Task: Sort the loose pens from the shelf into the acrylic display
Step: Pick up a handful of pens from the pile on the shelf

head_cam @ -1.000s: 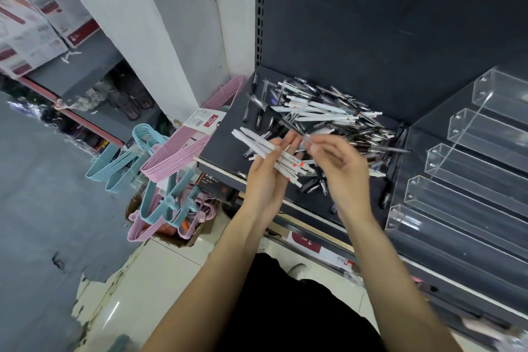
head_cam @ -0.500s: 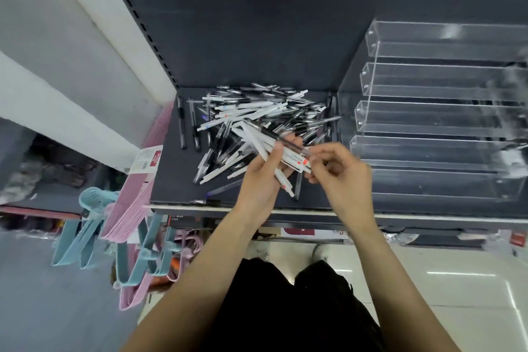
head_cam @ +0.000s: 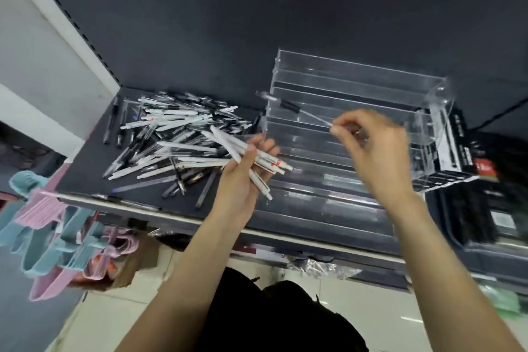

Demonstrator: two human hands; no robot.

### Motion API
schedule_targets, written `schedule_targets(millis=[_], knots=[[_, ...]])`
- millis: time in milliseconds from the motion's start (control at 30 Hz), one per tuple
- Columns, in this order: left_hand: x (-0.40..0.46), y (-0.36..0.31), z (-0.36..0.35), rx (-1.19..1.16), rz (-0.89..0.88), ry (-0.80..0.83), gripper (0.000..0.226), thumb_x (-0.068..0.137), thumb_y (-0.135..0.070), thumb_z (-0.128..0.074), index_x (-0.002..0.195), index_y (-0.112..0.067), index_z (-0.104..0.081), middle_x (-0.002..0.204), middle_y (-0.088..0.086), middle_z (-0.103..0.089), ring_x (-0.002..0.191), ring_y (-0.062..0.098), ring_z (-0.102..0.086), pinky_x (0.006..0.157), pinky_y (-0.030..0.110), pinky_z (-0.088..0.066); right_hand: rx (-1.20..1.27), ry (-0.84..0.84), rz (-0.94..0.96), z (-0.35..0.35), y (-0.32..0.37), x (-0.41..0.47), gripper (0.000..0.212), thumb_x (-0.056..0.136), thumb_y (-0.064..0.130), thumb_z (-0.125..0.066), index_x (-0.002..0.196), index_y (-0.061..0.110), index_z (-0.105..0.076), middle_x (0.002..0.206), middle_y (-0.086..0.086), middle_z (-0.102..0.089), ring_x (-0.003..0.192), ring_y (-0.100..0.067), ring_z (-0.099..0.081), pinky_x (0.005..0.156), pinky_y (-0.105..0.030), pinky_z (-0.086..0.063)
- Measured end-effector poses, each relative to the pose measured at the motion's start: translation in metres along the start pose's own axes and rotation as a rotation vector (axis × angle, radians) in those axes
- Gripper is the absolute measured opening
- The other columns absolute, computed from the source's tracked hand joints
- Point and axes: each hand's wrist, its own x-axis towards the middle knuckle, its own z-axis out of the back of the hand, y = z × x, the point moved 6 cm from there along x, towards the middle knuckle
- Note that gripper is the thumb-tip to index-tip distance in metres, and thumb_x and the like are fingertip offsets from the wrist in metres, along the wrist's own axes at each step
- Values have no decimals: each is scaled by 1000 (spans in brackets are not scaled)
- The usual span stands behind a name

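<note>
A heap of loose white, clear and black pens [head_cam: 171,137] lies on the dark shelf [head_cam: 85,163]. To its right stands the tiered acrylic display [head_cam: 357,88] with long, see-through troughs. My left hand [head_cam: 243,180] grips a bundle of white pens [head_cam: 251,157] just left of the display's front tiers. My right hand [head_cam: 371,146] pinches the end of one clear pen with a black grip [head_cam: 297,108], holding it slanted over the display's middle tiers.
Black boxed goods [head_cam: 471,151] sit right of the display. Pink and blue hangers [head_cam: 57,237] hang below the shelf's left end. A white pillar [head_cam: 34,51] stands at the left. A tiled floor shows below.
My right hand has left the bundle and moved right and up with a single clear pen, now over the display. The view has swung right. My left hand keeps its bundle.
</note>
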Motion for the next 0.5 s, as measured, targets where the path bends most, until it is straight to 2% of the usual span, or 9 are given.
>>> schedule_targets(millis=[100, 167, 233, 333, 500], knots=[[5, 3, -7, -146, -52, -15, 24, 102, -18, -37, 109, -13, -58, 89, -3, -64, 90, 11, -65, 80, 25, -55, -97, -86, 54, 31, -37, 46, 11, 88, 25, -64, 91, 16, -68, 87, -2, -68, 76, -19, -61, 71, -34, -50], [6, 2, -11, -218, -93, -19, 25, 102, -18, -34, 106, -14, -58, 86, -3, -62, 88, 11, -64, 79, 25, -55, -184, -56, 91, 28, -51, 78, 12, 89, 28, -63, 93, 18, -68, 89, -5, -68, 81, -25, -62, 70, -37, -50], [6, 2, -16, -261, -116, -25, 26, 102, -18, -34, 104, -13, -60, 85, -2, -62, 87, 12, -64, 75, 26, -55, -296, 33, 94, 13, -61, 105, 14, 89, 30, -61, 96, 20, -69, 94, -7, -68, 87, -31, -63, 71, -38, -48], [7, 4, -21, -265, -138, -47, 26, 102, -18, -36, 105, -13, -61, 86, -2, -66, 88, 12, -66, 77, 26, -56, -402, 226, 110, -12, -69, 128, 15, 90, 31, -60, 98, 23, -70, 99, -8, -69, 92, -34, -62, 74, -37, -46], [14, 6, -22, -245, -161, -94, 24, 102, -18, -39, 108, -13, -62, 91, -1, -67, 95, 15, -65, 90, 31, -52, -233, 553, 110, -31, -71, 142, 14, 87, 27, -67, 99, 25, -74, 100, 1, -72, 95, -18, -64, 81, -28, -47]])
